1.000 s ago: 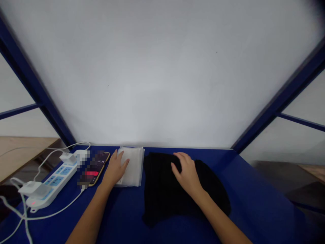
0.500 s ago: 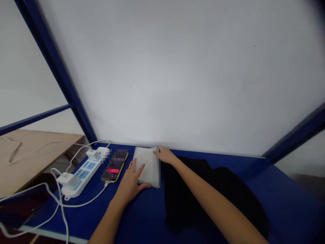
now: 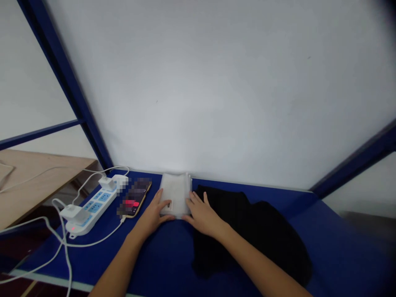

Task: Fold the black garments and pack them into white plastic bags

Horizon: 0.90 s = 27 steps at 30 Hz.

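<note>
A small stack of clear, whitish plastic bags (image 3: 175, 187) lies flat on the blue tabletop, against the wall. A small printed label shows near its front edge. My left hand (image 3: 154, 211) touches the stack's left side and front corner, with fingers spread and the thumb along the front edge. On the opposite side, my right hand (image 3: 202, 212) rests its fingertips on the right edge, fingers apart and thumb at the front corner. Neither hand is closed. Beneath my right forearm lies a black cloth (image 3: 256, 227), partly covered by the arm.
Left of the stack lies a phone (image 3: 136, 200) with its screen lit and a white charging cable (image 3: 102, 241) attached. Beyond it is a white power strip (image 3: 95, 206) with two chargers plugged in. A wooden table (image 3: 40, 177) stands at far left. Blue frame posts (image 3: 68, 78) flank the wall.
My right hand has come down from the stack's far right corner to its near right side. My left hand stays at the left side. The label is now visible. The view has shifted slightly.
</note>
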Tool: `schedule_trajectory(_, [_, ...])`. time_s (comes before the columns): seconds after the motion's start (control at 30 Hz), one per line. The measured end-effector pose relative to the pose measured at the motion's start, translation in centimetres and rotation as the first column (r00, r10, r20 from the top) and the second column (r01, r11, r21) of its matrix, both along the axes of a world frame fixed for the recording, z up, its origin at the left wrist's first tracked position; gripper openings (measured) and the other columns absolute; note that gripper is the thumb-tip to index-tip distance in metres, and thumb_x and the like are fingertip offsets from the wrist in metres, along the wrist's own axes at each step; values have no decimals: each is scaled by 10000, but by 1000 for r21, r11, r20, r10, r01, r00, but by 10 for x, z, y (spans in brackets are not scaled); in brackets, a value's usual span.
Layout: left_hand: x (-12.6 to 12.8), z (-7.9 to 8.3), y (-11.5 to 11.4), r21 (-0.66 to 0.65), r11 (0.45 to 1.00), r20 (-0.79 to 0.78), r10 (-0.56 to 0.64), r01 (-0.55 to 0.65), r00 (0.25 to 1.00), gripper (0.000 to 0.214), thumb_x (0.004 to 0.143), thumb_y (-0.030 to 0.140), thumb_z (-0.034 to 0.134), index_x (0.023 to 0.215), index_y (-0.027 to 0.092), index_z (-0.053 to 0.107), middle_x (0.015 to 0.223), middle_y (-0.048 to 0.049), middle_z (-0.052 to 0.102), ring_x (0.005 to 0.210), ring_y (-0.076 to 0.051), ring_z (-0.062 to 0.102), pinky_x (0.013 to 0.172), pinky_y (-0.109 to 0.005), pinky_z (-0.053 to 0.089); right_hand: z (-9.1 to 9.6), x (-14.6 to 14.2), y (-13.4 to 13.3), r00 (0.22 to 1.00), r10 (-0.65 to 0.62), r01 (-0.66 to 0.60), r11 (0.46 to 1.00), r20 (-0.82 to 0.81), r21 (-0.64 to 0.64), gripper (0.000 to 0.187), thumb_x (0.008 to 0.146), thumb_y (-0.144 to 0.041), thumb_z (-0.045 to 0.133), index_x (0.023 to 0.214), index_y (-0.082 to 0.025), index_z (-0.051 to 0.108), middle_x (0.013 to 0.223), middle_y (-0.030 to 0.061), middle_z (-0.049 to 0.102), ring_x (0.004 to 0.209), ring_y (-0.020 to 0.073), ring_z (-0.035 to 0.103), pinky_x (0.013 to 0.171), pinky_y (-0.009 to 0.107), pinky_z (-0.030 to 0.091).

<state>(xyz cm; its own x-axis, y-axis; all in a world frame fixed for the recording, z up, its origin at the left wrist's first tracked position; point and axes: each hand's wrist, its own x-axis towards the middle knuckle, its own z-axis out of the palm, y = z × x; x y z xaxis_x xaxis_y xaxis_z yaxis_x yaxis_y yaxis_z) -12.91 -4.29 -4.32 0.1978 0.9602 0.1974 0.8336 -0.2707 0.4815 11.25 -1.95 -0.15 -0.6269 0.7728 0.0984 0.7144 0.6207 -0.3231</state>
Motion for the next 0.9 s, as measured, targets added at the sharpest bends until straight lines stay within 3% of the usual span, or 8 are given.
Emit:
schedule_trajectory(0.13, [2,5,4,-10,1000,-24,16,-16,1000,518,763,405,782,1226,204,664,1594,-151,318,1460,-324,311,1182,-460,304,2,-4,-32,991,20,-32,995,129,91,606,876,-440,687,1350,-85,557,1486,280,432,1425,424,337,1157,698,120])
schedule_trajectory(0.27, [0,4,3,17,1000,-86,16,-15,996,549,764,431,777,1241,191,652,1586,-161,331,1466,-337,295,1177,-477,313,8,-6,-46,993,-23,7,990,117,138,596,856,-414,714,1350,-115,566,1513,256,404,1422,442,329,1139,730,106])
schedule_trajectory(0.43, [10,16,1,251,968,-129,18,15,991,469,827,511,692,1176,198,672,1499,-168,468,1418,-370,382,1155,-571,307,25,47,-52,988,-118,140,962,-104,236,336,962,-264,516,1263,-166,630,1451,176,520,1335,337,476,1124,607,300])
schedule_trajectory(0.53, [52,39,0,337,940,-44,-41,53,998,350,921,491,566,1099,216,691,1326,-138,623,1278,-318,533,1113,-526,374,24,107,-43,909,-324,391,881,-262,266,302,969,-216,434,1115,-191,697,1224,146,667,1148,301,601,987,507,447])
schedule_trajectory(0.63, [120,60,-3,253,950,45,-201,183,979,384,964,484,479,1180,218,653,1214,-113,664,1177,-272,586,1045,-464,451,11,156,-29,813,-467,546,819,-347,177,302,972,-208,412,1025,-191,708,1044,118,699,979,268,649,879,434,496])
schedule_trajectory(0.7, [164,65,-5,145,945,45,-301,292,952,546,899,559,557,1308,199,577,1305,-134,611,1231,-302,546,1061,-472,434,0,172,-24,812,-470,533,839,-346,111,277,963,-193,434,998,-190,709,1007,101,696,950,250,649,869,407,500])
schedule_trajectory(0.8, [208,60,-5,31,944,53,-329,328,943,753,767,591,689,1378,189,511,1346,-167,566,1230,-358,531,1039,-500,436,-9,173,-24,857,-412,455,887,-309,80,245,943,-164,484,1020,-200,713,1054,98,684,996,243,632,884,405,487])
schedule_trajectory(0.9, [218,52,-2,53,965,153,-261,256,953,543,774,408,673,1253,171,573,1234,-158,606,1154,-336,567,1005,-490,448,-7,163,-31,881,-334,372,927,-335,54,278,961,-185,502,1157,-240,691,1136,91,662,1078,235,612,928,415,468])
